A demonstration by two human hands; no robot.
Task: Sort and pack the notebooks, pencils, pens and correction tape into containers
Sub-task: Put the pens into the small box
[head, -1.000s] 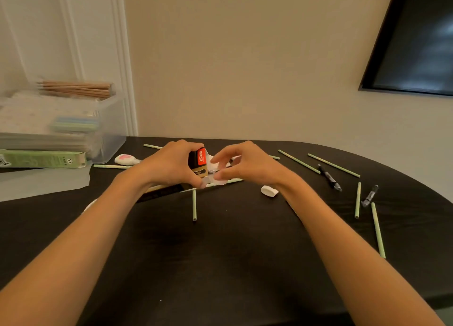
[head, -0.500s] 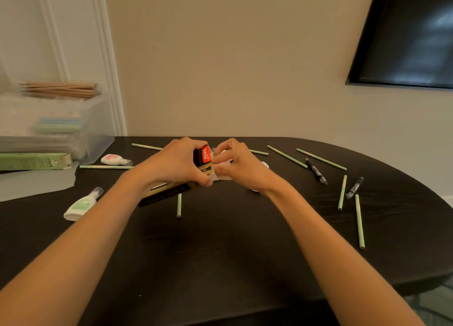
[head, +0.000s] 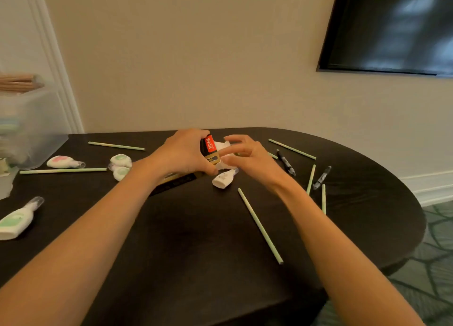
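My left hand (head: 181, 154) grips a long black and gold box (head: 210, 151) with a red flap, lifted slightly off the dark table (head: 196, 240). My right hand (head: 247, 154) is at the box's open end, its thumb and fingers curled around a white correction tape (head: 221, 145). Another white correction tape (head: 223, 179) lies on the table just below both hands. Several more tapes lie to the left, among them a pink one (head: 63, 161), green ones (head: 120, 160) and a large one (head: 17, 221). Green pencils (head: 259, 225) and two black pens (head: 285, 162) are scattered around.
A clear plastic container (head: 36, 129) stands at the far left with wooden pencils (head: 19, 83) lying on top. The table's rounded edge (head: 416, 203) drops off on the right to patterned carpet. A dark screen (head: 392, 26) hangs on the wall.
The view has swung, bringing more correction tapes into sight on the left. Both hands stay at the box's open end; the right hand's fingers have spread a little.
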